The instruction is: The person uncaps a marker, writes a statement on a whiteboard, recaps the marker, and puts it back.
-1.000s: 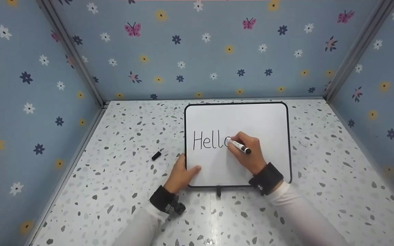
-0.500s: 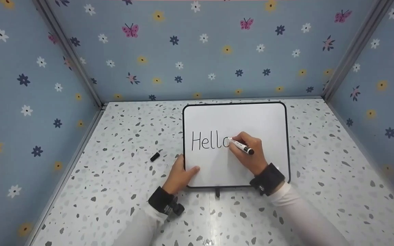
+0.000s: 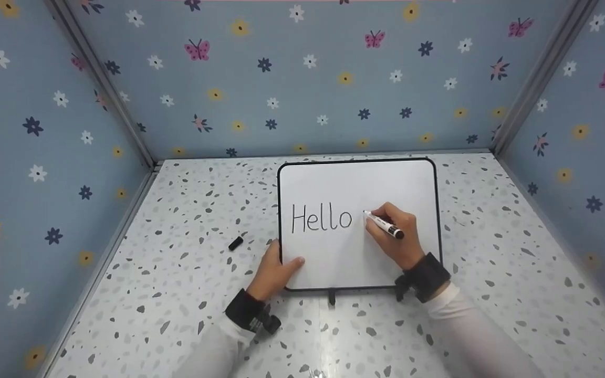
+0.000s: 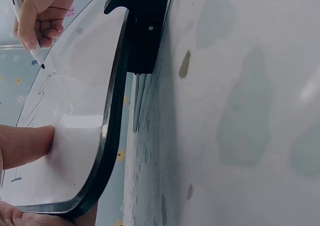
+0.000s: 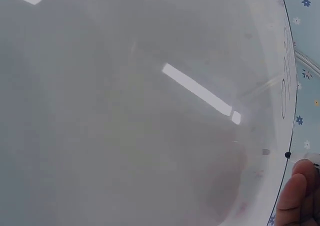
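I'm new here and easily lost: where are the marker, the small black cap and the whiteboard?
Marker (image 3: 384, 224), head view: on its barrel.
Black cap (image 3: 236, 243), head view: its middle.
Whiteboard (image 3: 343, 249), head view: bare writing surface.

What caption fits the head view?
Right hand holds a marker beside the word Hello; left hand grips the whiteboard.

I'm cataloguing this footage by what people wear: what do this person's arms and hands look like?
The left sleeve and right sleeve are white and reach toward the wrists. Beyond them sit a broad black left wristband and matching right wristband, each with a small dark device attached. The left hand and right hand wear no gloves.
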Demonstrator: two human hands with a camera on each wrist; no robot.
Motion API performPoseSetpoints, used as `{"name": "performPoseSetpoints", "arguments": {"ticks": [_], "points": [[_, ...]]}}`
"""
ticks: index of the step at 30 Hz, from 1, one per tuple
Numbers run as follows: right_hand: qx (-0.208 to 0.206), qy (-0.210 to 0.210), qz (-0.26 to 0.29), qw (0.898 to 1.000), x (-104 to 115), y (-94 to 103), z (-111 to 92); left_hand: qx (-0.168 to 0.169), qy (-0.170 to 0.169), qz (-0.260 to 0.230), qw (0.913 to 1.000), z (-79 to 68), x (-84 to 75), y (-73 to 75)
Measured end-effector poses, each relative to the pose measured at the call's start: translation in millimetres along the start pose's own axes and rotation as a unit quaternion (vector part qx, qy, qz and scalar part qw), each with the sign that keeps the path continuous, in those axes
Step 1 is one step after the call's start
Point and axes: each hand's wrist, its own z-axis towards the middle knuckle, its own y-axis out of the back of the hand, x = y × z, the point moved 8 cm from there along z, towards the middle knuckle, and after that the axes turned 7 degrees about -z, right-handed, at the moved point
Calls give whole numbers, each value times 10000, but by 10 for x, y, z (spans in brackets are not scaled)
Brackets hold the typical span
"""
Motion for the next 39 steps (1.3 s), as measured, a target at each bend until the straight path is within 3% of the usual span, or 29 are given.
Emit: {"name": "performPoseSetpoints", "arguments": {"ticks": [12, 24, 39], "points": [[176, 105, 106, 9997, -10, 1, -11, 39, -138, 139, 9998, 5, -4, 2], [393, -26, 82, 9992, 23, -36, 4, 11, -61, 108, 9999, 9, 9, 1], [533, 100, 37, 9985, 64, -20, -69, 47, -15, 87, 10000, 10, 10, -5]]}}
